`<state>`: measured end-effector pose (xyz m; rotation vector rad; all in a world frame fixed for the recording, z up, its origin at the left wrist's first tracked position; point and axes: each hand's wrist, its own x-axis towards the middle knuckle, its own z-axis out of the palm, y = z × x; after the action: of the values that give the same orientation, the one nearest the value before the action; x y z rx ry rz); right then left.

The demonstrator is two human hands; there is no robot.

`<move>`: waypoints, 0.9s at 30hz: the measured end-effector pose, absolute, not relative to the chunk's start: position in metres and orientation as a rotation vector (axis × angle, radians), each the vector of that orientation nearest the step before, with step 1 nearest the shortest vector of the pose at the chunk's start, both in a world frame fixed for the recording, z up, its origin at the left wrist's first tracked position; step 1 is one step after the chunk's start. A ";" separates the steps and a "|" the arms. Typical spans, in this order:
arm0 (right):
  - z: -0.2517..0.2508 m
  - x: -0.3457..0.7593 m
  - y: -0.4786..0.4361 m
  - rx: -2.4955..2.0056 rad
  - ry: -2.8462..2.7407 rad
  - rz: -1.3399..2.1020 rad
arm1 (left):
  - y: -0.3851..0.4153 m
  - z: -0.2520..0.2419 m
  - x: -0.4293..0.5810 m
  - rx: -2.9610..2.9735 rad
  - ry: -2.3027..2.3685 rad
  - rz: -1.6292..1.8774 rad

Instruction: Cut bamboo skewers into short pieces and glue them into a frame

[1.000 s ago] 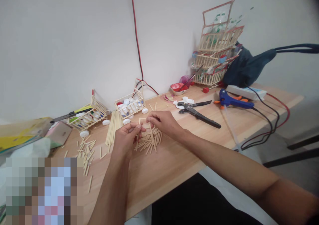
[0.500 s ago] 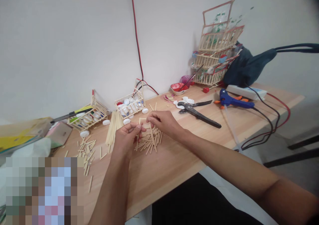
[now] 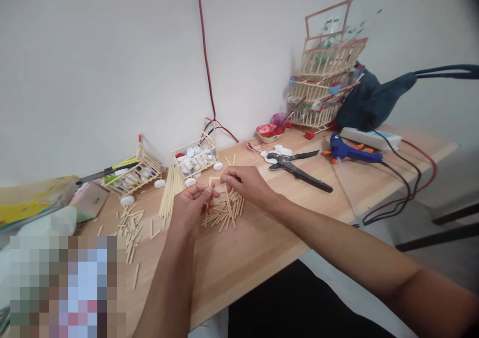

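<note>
Between my two hands is a small frame of thin wooden sticks [image 3: 230, 209], with a short top piece and longer sides. My left hand [image 3: 190, 205] pinches its left side with thumb and fingers. At the upper right corner, my right hand [image 3: 249, 185] is closed on the same frame. Beneath it lies a loose heap of cut sticks [image 3: 220, 220] on the wooden table [image 3: 239, 273]. A bundle of longer sticks [image 3: 171, 190] rests just left of my left hand. Short offcuts [image 3: 129, 230] are scattered farther left.
Two small stick carts [image 3: 196, 158] with white caps stand at the back. Right of my hands lie black cutters [image 3: 299, 170] and a blue glue gun [image 3: 352, 151] with its cable. A red paint dish [image 3: 268, 132] and stacked stick baskets [image 3: 325, 88] stand by the wall.
Hardly anything differs. Both hands keep the same hold on the stick frame, and the camera view has shifted very slightly.
</note>
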<state>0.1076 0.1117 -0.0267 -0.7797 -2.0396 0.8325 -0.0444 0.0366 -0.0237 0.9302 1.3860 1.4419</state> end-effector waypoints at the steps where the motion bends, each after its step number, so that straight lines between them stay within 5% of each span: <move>1: -0.027 0.108 0.112 -0.777 -2.039 0.833 | 0.037 -0.024 -0.044 0.929 1.387 1.444; 27: -0.030 0.107 0.113 -0.765 -2.044 0.817 | 0.037 -0.028 -0.048 0.943 1.380 1.429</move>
<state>0.1074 0.1135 -0.0299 -0.7647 -2.0438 0.8169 -0.0479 0.0374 -0.0282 0.9430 1.3795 1.4288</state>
